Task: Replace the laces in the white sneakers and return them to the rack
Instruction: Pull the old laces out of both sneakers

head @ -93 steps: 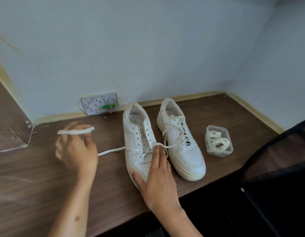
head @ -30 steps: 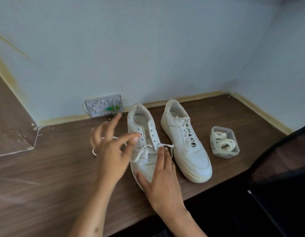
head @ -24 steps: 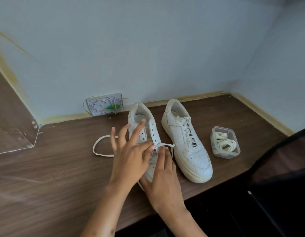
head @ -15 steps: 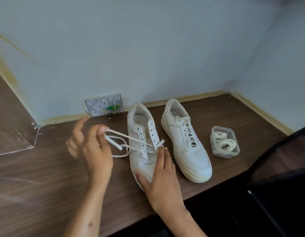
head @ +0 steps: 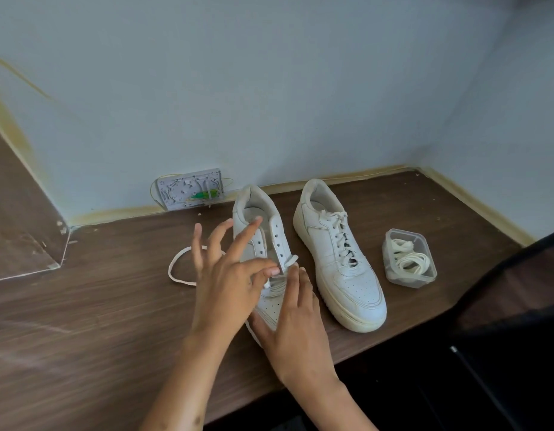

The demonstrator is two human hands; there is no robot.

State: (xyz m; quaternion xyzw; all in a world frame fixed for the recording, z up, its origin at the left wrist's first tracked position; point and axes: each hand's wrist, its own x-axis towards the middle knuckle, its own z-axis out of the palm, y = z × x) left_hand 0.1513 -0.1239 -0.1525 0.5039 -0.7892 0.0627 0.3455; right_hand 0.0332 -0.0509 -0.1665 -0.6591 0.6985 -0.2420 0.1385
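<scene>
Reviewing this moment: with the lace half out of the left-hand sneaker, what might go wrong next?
1. The left hand pinches the lace at a low eyelet; a hard pull may drag the sneaker, which the right hand only presses at the toe.
2. The slack loop on the desk may snag or knot.
3. The open tub of laces sits near the desk edge and may get knocked off.

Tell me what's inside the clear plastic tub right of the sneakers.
The clear tub holds coiled cream laces, loosely bundled. Whether anything lies beneath them cannot be seen; the laces cover its bottom.
</scene>
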